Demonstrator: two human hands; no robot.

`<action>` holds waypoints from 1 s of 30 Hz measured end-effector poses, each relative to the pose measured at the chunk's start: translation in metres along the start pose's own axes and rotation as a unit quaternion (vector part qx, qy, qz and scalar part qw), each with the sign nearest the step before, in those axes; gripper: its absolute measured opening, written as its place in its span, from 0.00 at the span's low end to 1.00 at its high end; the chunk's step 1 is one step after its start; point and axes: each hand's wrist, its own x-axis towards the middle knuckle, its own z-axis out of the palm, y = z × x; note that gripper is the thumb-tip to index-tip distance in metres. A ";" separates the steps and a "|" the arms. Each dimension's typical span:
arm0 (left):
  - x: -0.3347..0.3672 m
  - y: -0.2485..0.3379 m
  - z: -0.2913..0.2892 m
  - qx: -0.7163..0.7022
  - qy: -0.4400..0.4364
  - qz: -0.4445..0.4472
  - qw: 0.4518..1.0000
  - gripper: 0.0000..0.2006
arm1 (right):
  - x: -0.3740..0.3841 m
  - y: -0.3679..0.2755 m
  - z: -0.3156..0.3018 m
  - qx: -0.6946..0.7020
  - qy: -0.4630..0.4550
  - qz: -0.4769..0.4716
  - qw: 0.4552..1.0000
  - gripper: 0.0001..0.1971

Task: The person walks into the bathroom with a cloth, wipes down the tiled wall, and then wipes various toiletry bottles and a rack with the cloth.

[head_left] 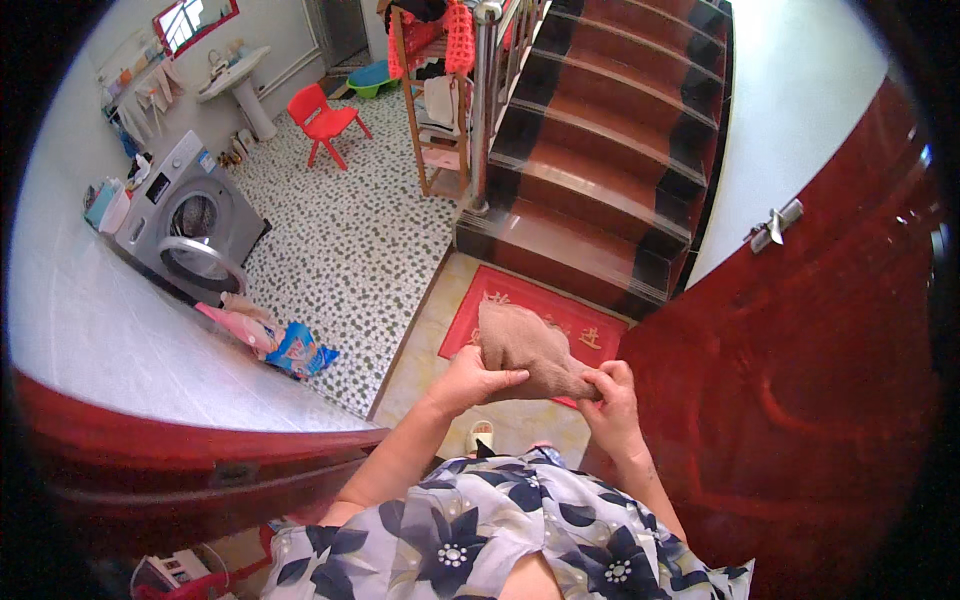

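A brown cloth [525, 350] is stretched between my two hands in front of my body, above a red doormat. My left hand [468, 380] grips its left side, with the thumb lying on top of the fabric. At the cloth's narrow right end, the fingers of my right hand [612, 393] are pinched together on it. The cloth is bunched toward the right and wider on the left. Its underside and the fingers beneath it are hidden.
Dark red stairs [590, 170] rise ahead past the red doormat [470, 320]. A reddish wooden door [780, 380] stands at my right. Left, a grey washing machine [190, 215] has its round door ajar, near a blue bag [300, 350]. Farther off are a red chair [325, 122] and a wooden rack [415, 130].
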 end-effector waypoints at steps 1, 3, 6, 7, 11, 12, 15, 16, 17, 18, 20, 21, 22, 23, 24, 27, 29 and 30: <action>0.012 -0.001 -0.006 -0.025 -0.006 0.019 0.999 0.21 | 0.014 0.005 0.001 -0.008 0.024 -0.015 1.000 0.14; 0.030 0.002 -0.028 -0.038 -0.005 -0.003 0.999 0.20 | 0.042 0.013 0.007 0.050 0.011 -0.011 0.999 0.14; 0.062 0.014 -0.050 -0.063 0.021 -0.059 0.996 0.20 | 0.089 0.040 0.015 0.226 -0.117 -0.009 0.967 0.12; 0.072 0.017 -0.057 -0.066 0.042 -0.065 0.995 0.21 | 0.103 0.043 0.021 0.337 -0.162 0.098 0.922 0.11; 0.118 0.031 -0.094 -0.084 0.119 -0.040 0.989 0.16 | 0.193 0.052 0.030 0.382 -0.174 0.150 0.895 0.10; 0.130 0.036 -0.109 -0.104 0.146 -0.028 0.983 0.17 | 0.221 0.058 0.032 0.425 -0.128 0.140 0.885 0.09; 0.162 0.071 -0.138 -0.131 0.207 0.057 0.968 0.19 | 0.318 0.074 0.020 0.421 -0.021 0.042 0.906 0.06; 0.170 0.080 -0.144 -0.130 0.212 0.064 0.966 0.19 | 0.350 0.072 0.010 0.431 0.008 0.022 0.902 0.06; 0.181 0.084 -0.154 -0.133 0.244 0.087 0.957 0.17 | 0.387 0.071 0.001 0.441 0.035 0.000 0.897 0.06; 0.193 0.093 -0.165 -0.134 0.273 0.111 0.946 0.15 | 0.427 0.072 -0.012 0.403 0.077 -0.060 0.910 0.06; 0.209 0.108 -0.176 -0.145 0.322 0.127 0.927 0.12 | 0.493 0.056 -0.028 0.384 0.161 -0.099 0.904 0.10; 0.212 0.111 -0.180 -0.159 0.369 0.137 0.905 0.09 | 0.525 0.040 -0.032 0.405 0.197 -0.081 0.889 0.13; 0.215 0.117 -0.185 -0.220 0.355 0.142 0.897 0.05 | 0.554 0.023 -0.040 0.422 0.230 -0.102 0.871 0.14; 0.218 0.121 -0.193 -0.223 0.365 0.144 0.892 0.05 | 0.582 0.005 -0.040 0.442 0.256 -0.121 0.851 0.14; 0.221 0.123 -0.202 -0.238 0.376 0.157 0.882 0.05 | 0.604 -0.017 -0.036 0.433 0.275 -0.147 0.846 0.15; 0.243 0.136 -0.245 -0.251 0.396 0.192 0.862 0.04 | 0.663 -0.072 -0.027 0.433 0.308 -0.189 0.826 0.15; 0.260 0.154 -0.275 -0.265 0.402 0.223 0.848 0.04 | 0.707 -0.096 -0.017 0.445 0.315 -0.203 0.814 0.14; 0.265 0.163 -0.291 -0.283 0.391 0.225 0.847 0.04 | 0.732 -0.104 -0.016 0.429 0.262 -0.204 0.840 0.14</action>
